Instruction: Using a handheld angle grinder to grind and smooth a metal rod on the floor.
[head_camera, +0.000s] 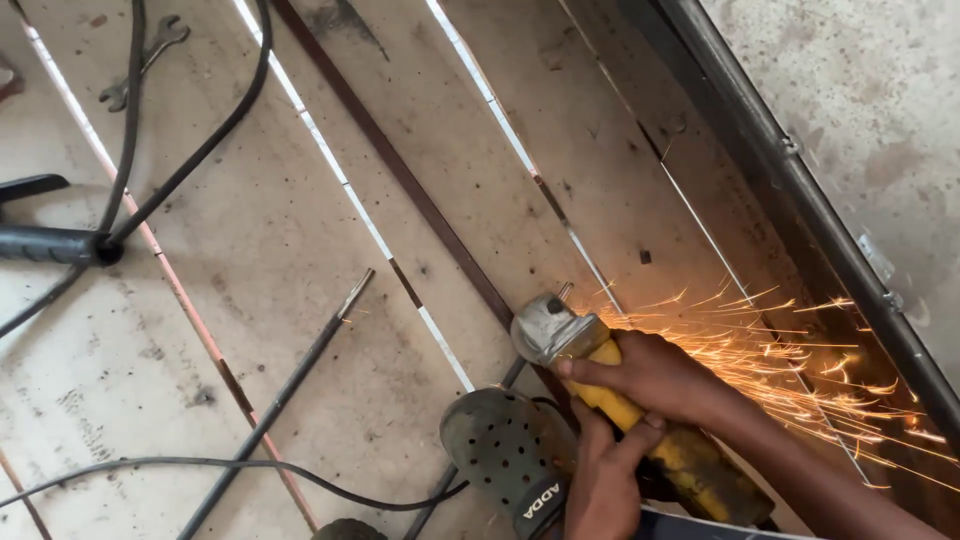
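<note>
Both my hands clamp the yellow angle grinder (640, 425): right hand (665, 375) wrapped over the body, left hand (605, 480) underneath. Disc end sits on the dark flat bar (400, 170), sparks (800, 365) flying right.

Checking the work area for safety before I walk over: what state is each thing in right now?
Angle grinder: running, throwing sparks rightward.
Right hand: gripping the grinder body.
Left hand: gripping the grinder from below.
Clog shoe: planted on the floor beside the grinder.
Dark flat bar: lying flat, under the grinder head.
Loose rod: lying free.
Spanner: lying unused.
Black cables: trailing across the floor.
</note>
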